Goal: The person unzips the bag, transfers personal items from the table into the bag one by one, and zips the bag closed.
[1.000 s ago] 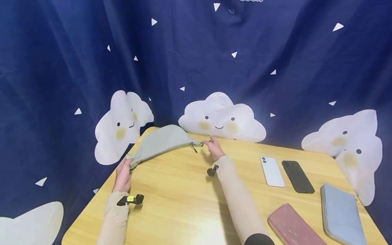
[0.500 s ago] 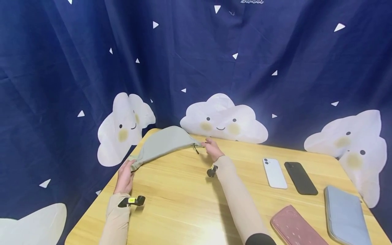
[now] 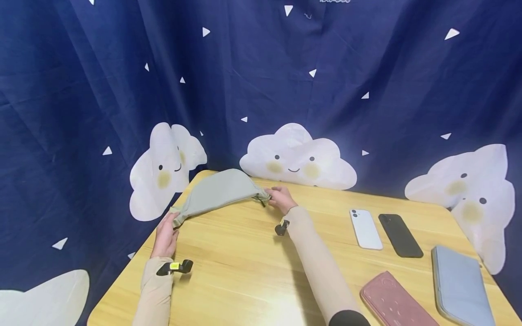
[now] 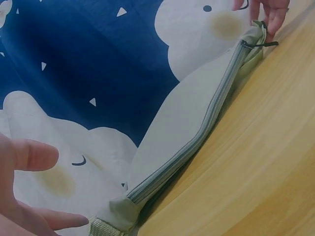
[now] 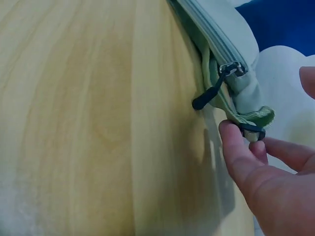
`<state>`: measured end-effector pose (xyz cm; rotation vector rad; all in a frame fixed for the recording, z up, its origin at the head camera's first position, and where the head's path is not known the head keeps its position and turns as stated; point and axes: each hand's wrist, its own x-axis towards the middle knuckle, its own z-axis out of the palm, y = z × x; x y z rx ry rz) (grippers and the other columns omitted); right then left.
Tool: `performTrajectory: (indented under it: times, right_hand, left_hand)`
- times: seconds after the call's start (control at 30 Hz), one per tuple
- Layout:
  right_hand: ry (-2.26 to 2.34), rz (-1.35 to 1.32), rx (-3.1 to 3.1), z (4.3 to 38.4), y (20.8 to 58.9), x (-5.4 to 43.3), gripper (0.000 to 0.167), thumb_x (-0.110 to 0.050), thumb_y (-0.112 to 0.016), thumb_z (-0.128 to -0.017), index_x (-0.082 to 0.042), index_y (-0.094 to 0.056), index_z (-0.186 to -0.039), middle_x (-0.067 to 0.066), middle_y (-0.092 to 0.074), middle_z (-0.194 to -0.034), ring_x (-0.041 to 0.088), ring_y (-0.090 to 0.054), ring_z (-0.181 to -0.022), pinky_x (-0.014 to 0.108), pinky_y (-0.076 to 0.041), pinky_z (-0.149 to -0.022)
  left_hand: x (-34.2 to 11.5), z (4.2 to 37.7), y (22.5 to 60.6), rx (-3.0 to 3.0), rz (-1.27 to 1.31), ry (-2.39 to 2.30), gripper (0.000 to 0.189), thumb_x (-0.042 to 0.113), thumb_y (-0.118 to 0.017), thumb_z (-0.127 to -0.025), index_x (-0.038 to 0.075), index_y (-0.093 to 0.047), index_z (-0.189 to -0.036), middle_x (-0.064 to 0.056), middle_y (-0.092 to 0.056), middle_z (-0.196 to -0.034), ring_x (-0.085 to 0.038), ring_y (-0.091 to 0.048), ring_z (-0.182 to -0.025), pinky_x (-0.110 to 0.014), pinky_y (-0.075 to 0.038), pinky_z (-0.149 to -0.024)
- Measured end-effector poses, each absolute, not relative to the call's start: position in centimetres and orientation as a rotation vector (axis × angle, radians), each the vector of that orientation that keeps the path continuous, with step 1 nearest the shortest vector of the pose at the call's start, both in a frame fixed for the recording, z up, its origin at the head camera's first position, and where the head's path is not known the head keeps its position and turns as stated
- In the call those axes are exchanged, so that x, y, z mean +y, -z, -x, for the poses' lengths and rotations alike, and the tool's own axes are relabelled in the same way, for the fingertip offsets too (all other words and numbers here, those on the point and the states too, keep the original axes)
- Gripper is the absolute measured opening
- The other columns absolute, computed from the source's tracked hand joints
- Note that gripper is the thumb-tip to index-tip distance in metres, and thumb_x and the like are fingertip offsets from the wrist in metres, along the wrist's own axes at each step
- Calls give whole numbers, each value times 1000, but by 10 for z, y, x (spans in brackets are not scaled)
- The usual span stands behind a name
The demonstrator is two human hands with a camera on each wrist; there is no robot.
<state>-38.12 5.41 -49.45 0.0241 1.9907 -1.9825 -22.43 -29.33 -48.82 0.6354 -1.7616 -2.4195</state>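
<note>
A pale green belt bag (image 3: 220, 188) with a zip along its near edge lies towards the table's far left corner. My left hand (image 3: 165, 236) is at its left end. In the left wrist view the thumb (image 4: 37, 156) stands apart from the bag, and a straight finger reaches the strap webbing (image 4: 104, 227). My right hand (image 3: 282, 199) is at the other end, pinching the strap end by a small dark buckle (image 5: 253, 131) between its fingertips. The dark zip pull (image 5: 206, 97) hangs beside that hand.
On the right of the wooden table (image 3: 228, 271) lie a white phone (image 3: 365, 229), a black phone (image 3: 401, 236), a pink wallet (image 3: 395, 299) and a light blue pouch (image 3: 462, 285). A dark blue curtain (image 3: 261, 81) with cloud prints hangs behind.
My right hand has closed in on the belt bag's right end and its fingers have bent round the strap end. The left hand stays at the left end. The head view has shifted slightly.
</note>
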Motion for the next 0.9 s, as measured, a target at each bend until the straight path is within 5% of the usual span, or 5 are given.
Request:
performTrajectory:
  times: [0.13,0.3,0.5,0.9]
  right_hand:
    - [1960,-28,1999,376,497,56,55,-17,-65,-100,13,-47,-143,27,-57,-139,24,-65,-102,39,-55,-104]
    - [2025,-18,1987,375,502,56,54,-8,-64,-99,14,-45,-144,30,-60,-136,34,-68,-112,40,-54,-106]
    - [2078,-34,1989,374,510,59,48,-1,-68,-95,16,-51,-136,33,-60,-132,36,-72,-113,36,-58,-98]
    - [2069,-57,2011,369,514,79,33,-3,-71,-94,14,-63,-121,29,-69,-120,26,-77,-93,31,-61,-89]
  left_hand:
    - [-292,222,489,-1761,-631,2422,68,24,-43,-109,10,-9,-166,4,13,-175,-12,14,-160,-45,2,-131]
    - [-291,222,491,-1760,-632,2432,59,26,-43,-109,13,-23,-164,5,2,-175,-11,3,-160,-44,1,-131]
    - [-291,222,493,-1732,-632,2455,29,29,-47,-108,18,-49,-135,2,-9,-173,-12,-7,-157,-42,-1,-131]
    - [-282,223,486,-1809,-607,2470,63,27,-39,-110,10,-16,-165,1,-1,-176,-13,-1,-161,-43,3,-132]
